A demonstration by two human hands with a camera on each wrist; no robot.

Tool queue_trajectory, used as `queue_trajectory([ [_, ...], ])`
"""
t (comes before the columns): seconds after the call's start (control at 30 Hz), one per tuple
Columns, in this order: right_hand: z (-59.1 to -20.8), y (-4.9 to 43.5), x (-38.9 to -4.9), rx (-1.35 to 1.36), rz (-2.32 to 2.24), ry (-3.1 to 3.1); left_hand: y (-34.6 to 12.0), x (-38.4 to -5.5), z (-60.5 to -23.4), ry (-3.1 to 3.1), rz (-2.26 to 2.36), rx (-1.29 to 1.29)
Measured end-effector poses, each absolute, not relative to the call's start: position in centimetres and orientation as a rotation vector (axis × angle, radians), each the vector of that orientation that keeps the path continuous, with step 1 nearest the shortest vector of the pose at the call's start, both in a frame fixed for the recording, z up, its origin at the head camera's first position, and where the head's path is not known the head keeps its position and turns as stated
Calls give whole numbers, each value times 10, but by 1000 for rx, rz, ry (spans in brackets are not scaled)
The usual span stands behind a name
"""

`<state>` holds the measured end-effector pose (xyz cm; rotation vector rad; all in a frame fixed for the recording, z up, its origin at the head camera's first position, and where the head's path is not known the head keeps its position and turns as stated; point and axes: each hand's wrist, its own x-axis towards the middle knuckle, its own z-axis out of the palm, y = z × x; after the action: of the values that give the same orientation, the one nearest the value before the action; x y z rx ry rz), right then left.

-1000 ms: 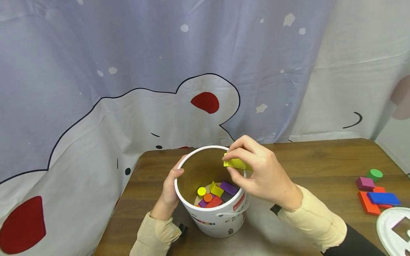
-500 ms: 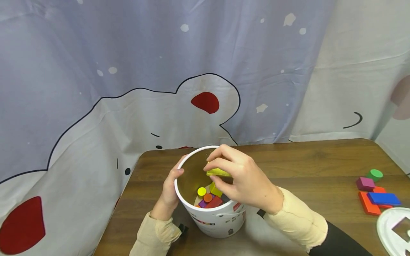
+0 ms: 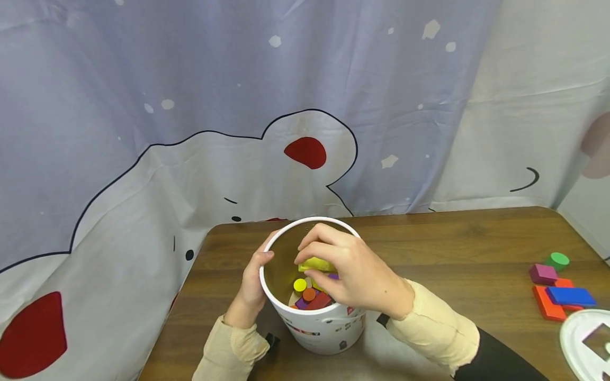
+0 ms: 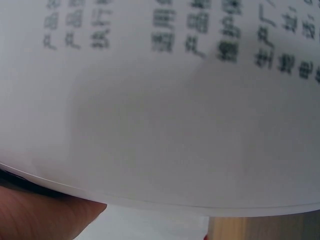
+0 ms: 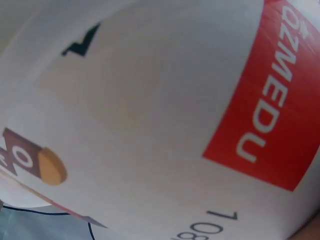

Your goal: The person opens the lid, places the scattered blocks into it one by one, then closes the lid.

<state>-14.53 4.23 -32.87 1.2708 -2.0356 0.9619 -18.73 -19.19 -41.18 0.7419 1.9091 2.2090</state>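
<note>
Yellow block [image 3: 316, 264], one: within the mouth of the white bucket, above the loose pieces; clearance beneath it cannot be told. Right hand [image 3: 350, 270]: fingers bent, pinching the yellow block, the gap between fingertips and thumb narrow. White bucket [image 3: 314, 334]: upright, printed wall, on the wooden table [image 3: 452, 254]. Left hand [image 3: 252, 280]: grips the bucket's left side, thumb hooked over the rim, other fingers largely hidden. Bucket contents, as visible: yellow cylinder [image 3: 299, 286]; orange cylinder [image 3: 309, 294], nearer; red block [image 3: 318, 302], right of centre. Table, far right: green cylinder [image 3: 557, 261]; magenta block [image 3: 543, 274], just nearer; blue block [image 3: 571, 296], lying across red-orange pieces [image 3: 549, 305]. Near right: white lid [image 3: 573, 338] with cut-outs, partly out of view. Behind the table: patterned curtain [image 3: 214, 69].
</note>
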Motion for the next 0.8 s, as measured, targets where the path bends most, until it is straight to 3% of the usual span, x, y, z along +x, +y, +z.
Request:
queue_trajectory([
  [0.8,-330,43,-142,1139,869,-2341,-192,-190,-416,1885,2215,719],
])
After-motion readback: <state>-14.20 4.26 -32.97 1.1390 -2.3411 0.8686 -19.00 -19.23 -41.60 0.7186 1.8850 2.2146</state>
